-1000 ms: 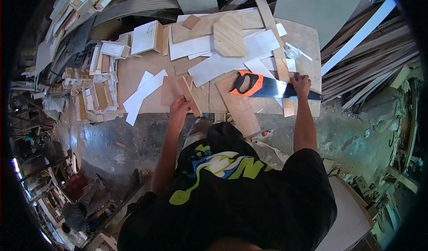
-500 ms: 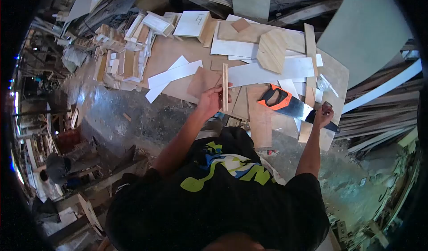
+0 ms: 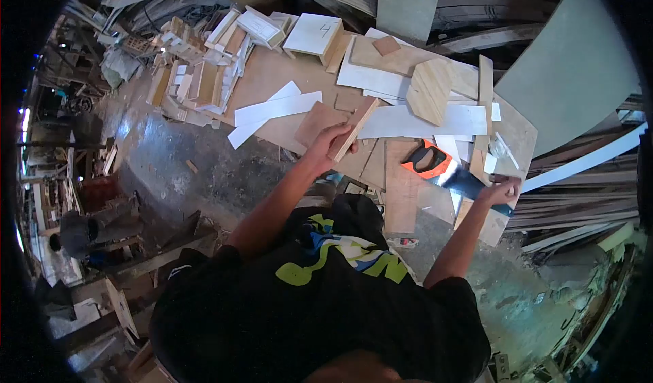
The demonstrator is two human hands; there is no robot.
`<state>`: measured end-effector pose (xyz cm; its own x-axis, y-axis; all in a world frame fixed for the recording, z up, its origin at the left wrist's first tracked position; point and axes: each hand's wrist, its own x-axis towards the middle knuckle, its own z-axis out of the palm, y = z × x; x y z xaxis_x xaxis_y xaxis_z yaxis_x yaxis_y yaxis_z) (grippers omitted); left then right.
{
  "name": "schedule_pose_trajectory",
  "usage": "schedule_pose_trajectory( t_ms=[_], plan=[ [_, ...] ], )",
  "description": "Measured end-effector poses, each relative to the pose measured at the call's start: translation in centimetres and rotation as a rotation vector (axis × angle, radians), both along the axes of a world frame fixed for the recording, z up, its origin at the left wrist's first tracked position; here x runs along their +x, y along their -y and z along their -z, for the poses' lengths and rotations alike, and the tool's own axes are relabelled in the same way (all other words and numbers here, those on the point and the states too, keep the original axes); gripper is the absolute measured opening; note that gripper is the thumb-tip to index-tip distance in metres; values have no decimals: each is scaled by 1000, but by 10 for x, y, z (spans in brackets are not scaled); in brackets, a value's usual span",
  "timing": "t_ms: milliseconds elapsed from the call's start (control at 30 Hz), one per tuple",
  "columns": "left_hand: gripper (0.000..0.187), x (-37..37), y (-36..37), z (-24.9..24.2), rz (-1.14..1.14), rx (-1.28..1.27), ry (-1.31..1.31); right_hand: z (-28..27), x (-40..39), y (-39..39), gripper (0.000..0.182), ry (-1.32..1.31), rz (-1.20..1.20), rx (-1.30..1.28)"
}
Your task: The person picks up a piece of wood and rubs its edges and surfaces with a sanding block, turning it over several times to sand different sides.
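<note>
My left hand (image 3: 328, 145) is wrapped round a small plywood board (image 3: 356, 128), held tilted above the bench's near edge. Its striped edge and brown face both show. On the right, my right hand (image 3: 500, 191) is closed with curled fingers, over the far end of a handsaw (image 3: 430, 160). Whatever the fingers hold, if anything, is hidden. The saw has an orange and black handle and lies on the bench, its blade pointing toward that hand. Left of the raised board lies a brown square panel (image 3: 317, 123).
White strips (image 3: 282, 109) cross on the bench. An octagonal wood piece (image 3: 428, 92), a white box marked 4 (image 3: 311, 35) and a long batten (image 3: 484, 90) lie farther back. Several small wooden boxes (image 3: 204, 84) crowd the left end. A large leaning sheet (image 3: 578, 70) stands at right.
The plywood board has turned from edge-on upright to a slant showing its face. My right hand has rotated, its fingers now facing away from view. The whole view has shifted slightly.
</note>
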<state>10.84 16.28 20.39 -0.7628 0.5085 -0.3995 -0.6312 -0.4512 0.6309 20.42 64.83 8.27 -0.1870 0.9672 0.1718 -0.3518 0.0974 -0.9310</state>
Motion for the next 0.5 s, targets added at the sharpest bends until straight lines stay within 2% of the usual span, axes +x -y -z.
schedule_pose_trajectory(
  t_ms=[33, 67, 100, 133, 167, 200, 233, 267, 333, 400, 500],
  plan=[
    [33, -4, 0, -1, 20, -21, -29, -1, 3, 4, 15, -12, -236, 148],
    [32, -9, 0, -2, 42, -42, -60, -26, -10, 43, 18, 61, -238, -92],
    [31, -12, -3, -2, -1, -174, -145, -74, -29, 101, 18, -32, -272, -156],
    [30, -15, -9, -3, -43, -304, -233, -77, -29, 122, 22, 164, -468, -167],
    [29, -20, -14, -4, -84, -431, -327, -125, -36, 173, 27, 203, -560, -104],
    [29, -23, -16, -8, -64, -460, -386, -116, -37, 195, 29, 249, -689, -4],
    [29, -27, -16, -14, -44, -487, -447, -110, -42, 215, 26, 295, -739, 211],
    [28, -31, -16, -22, -22, -513, -511, -146, -44, 254, 29, 309, -763, 269],
    [26, -39, -14, -35, -38, -429, -604, -165, -45, 286, 41, 325, -715, 756],
    [26, -49, -8, -38, -79, -353, -692, -185, -41, 318, 43, 385, -665, 836],
    [29, -67, 17, -35, 58, -361, -566, -192, -50, 352, 41, 378, -631, 954]
  ],
)
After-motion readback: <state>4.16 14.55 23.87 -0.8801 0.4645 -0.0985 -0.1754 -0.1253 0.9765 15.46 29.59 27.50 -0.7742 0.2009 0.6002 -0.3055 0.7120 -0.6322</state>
